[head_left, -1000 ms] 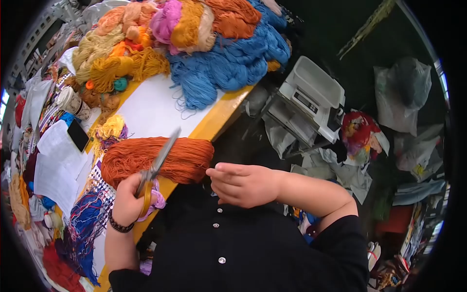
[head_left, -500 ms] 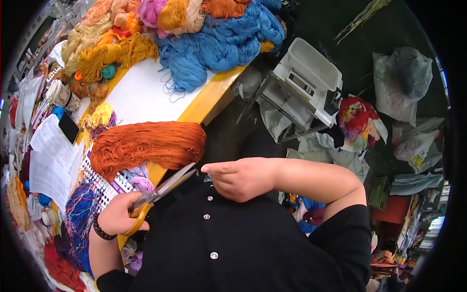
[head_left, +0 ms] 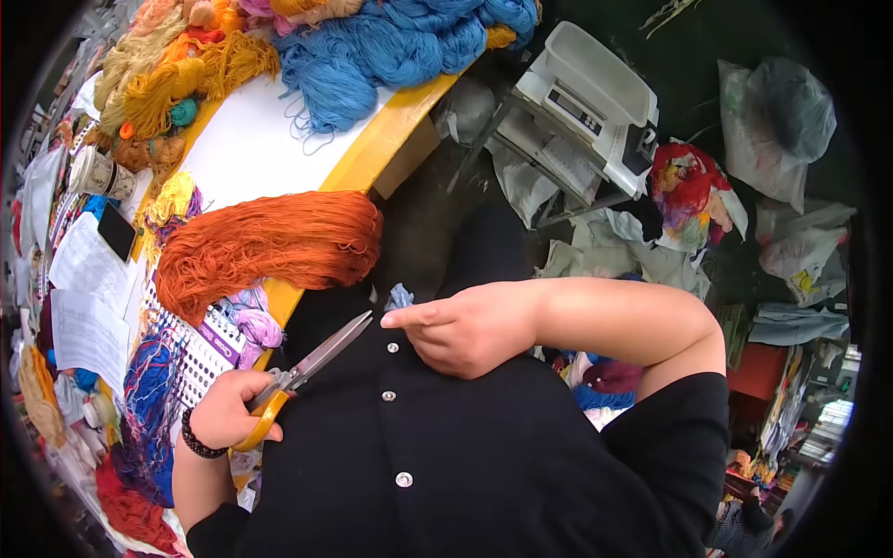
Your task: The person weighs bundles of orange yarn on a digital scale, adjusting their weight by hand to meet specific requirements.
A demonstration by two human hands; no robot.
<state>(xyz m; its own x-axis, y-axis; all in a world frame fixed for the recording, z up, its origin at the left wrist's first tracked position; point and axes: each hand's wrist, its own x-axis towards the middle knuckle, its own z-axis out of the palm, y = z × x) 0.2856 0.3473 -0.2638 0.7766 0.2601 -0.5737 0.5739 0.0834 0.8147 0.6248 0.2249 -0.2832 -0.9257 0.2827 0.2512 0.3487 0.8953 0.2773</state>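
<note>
My left hand [head_left: 228, 412] is closed round the yellow handles of the scissors [head_left: 326, 353], whose blades look nearly together and point up to the right. Just right of the blade tips is my right hand [head_left: 470, 327], its index finger out along the top and its other fingers curled in; anything pinched there is too small or hidden to make out. Above the scissors, an orange-red yarn skein [head_left: 274, 244] lies across the yellow edge of the table [head_left: 367, 172]. A small bluish scrap [head_left: 399, 297] shows just beyond my right fingertips.
Blue yarn [head_left: 372, 65] and yellow and orange skeins are heaped at the table's far end. A phone [head_left: 116, 232], papers [head_left: 84, 321] and a cup [head_left: 100, 175] lie at the left. A scale [head_left: 595, 102] stands on a frame, beside plastic bags [head_left: 777, 121] on the floor.
The scissor blades have come closer together. The view has shifted, so the skein and table appear higher and further left. My right hand keeps its pose near the blade tips.
</note>
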